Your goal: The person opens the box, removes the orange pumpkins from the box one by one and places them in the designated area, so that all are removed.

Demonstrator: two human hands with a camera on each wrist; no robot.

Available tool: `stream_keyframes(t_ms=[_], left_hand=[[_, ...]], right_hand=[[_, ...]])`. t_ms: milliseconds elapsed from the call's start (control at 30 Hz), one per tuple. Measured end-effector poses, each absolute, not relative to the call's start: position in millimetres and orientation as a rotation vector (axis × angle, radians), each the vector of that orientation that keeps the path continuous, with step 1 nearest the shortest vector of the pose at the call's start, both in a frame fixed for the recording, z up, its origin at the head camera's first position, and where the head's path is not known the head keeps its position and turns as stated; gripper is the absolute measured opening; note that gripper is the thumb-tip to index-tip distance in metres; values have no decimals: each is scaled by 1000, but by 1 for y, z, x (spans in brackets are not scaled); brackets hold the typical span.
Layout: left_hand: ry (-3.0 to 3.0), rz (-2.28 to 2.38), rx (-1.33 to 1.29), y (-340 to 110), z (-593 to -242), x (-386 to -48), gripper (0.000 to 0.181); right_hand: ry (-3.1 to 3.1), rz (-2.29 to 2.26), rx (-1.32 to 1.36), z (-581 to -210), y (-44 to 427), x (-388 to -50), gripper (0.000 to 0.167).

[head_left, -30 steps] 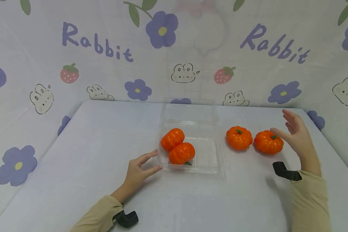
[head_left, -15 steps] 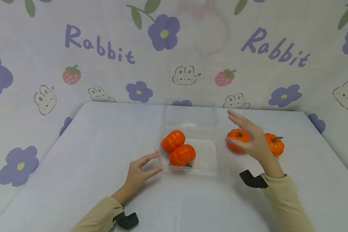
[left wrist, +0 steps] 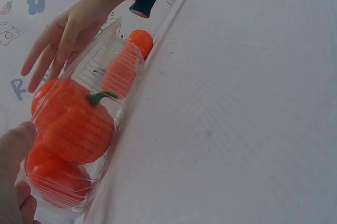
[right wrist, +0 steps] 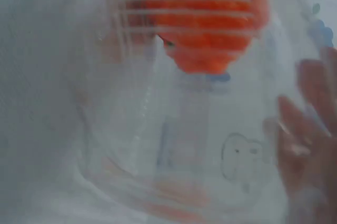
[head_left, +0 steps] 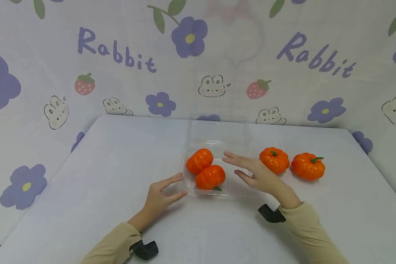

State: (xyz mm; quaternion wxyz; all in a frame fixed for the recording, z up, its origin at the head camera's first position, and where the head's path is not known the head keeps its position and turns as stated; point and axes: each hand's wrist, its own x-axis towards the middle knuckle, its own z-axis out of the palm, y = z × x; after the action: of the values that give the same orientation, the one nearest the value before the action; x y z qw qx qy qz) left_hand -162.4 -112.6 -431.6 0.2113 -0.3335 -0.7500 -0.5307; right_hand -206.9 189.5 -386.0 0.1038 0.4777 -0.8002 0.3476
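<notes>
Two small orange pumpkins, the rear one [head_left: 199, 161] and the front one [head_left: 210, 177], lie tipped on their sides in the left half of a clear plastic clamshell box [head_left: 233, 187]. My left hand [head_left: 158, 198] is at the box's front left corner, thumb and forefinger spread. In the left wrist view, its thumb [left wrist: 23, 133] is against the box edge. Over the box's right side hovers my right hand [head_left: 259, 178], fingers fairly straight, with nothing held. Through the clear wall, the right wrist view shows one blurred pumpkin [right wrist: 205, 18].
Two more pumpkins, a nearer one [head_left: 274, 160] and a farther one [head_left: 308, 167], stand upright right of the box on the white table [head_left: 102, 165]. The box's clear lid [head_left: 217, 132] lies folded back toward the printed curtain [head_left: 231, 55].
My right hand has swept left from the far right pumpkin, past the nearer one, to the box's right side, carrying nothing. The left hand and the pumpkins have stayed put.
</notes>
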Motion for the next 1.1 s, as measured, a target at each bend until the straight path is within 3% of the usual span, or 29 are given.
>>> stream_keyframes(t_ms=[533, 867, 1100], left_hand=[[-2128, -1520, -872, -114, -430, -163, 39], [-2114, -1495, -896, -114, -433, -166, 40], [-2118, -1500, -889, -114, -429, -164, 39]], right_hand=[[-2482, 1029, 1555, -399, 173, -211, 57], [-2654, 835, 1348, -406, 162, -209, 71], [-2519, 739, 1337, -405, 156, -211, 65]])
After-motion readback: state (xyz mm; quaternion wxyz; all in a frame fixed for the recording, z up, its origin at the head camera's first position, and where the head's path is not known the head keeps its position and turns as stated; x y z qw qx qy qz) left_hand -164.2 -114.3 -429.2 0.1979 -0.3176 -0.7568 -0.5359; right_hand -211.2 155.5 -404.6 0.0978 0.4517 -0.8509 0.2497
